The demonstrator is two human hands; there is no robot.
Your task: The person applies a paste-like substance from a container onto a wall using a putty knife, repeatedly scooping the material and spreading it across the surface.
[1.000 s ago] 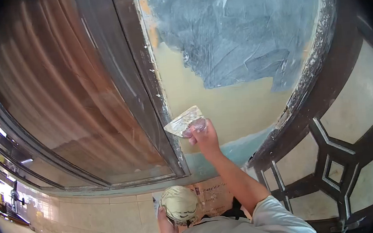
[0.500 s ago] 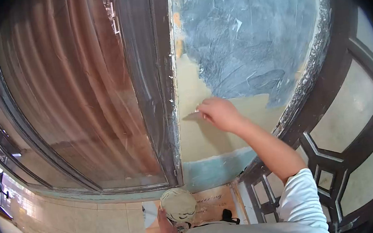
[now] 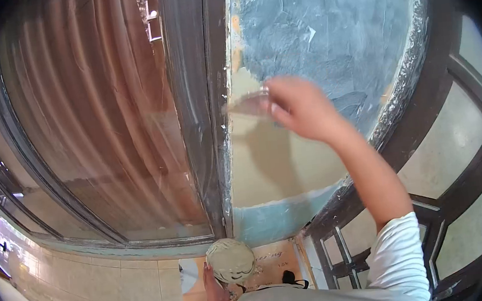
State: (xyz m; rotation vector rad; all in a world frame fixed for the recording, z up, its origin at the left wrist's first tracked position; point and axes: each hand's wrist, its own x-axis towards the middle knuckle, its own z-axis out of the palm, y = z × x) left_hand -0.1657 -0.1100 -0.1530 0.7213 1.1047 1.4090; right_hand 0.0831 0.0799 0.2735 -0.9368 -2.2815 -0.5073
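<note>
In my right hand (image 3: pixel 302 108) is a putty knife (image 3: pixel 246 104), gripped with the fingers wrapped around its handle and the blade pointing left. The blade, slightly blurred, overlaps the left edge of the wall panel near the dark window frame (image 3: pixel 194 97). Smooth beige putty (image 3: pixel 280 164) covers the panel's lower part, and rough grey-blue wall (image 3: pixel 300 40) shows above it. Low in front of my body, my left hand (image 3: pixel 215 291) holds a round tub of putty (image 3: pixel 230 260) from its left side. Most of the tub's side is hidden from above.
A glazed window with a reddish-brown curtain (image 3: pixel 92 107) fills the left. Dark panelled woodwork (image 3: pixel 424 127) curves along the right. A blue-green strip (image 3: pixel 276 217) runs under the putty. Below lie floor tiles (image 3: pixel 132 283) and a printed orange sheet (image 3: pixel 281 265) with a black item (image 3: pixel 288 276).
My right hand has moved up the wall with the putty knife, and the blade now reaches the panel's left edge. My left hand still holds the tub in nearly the same place.
</note>
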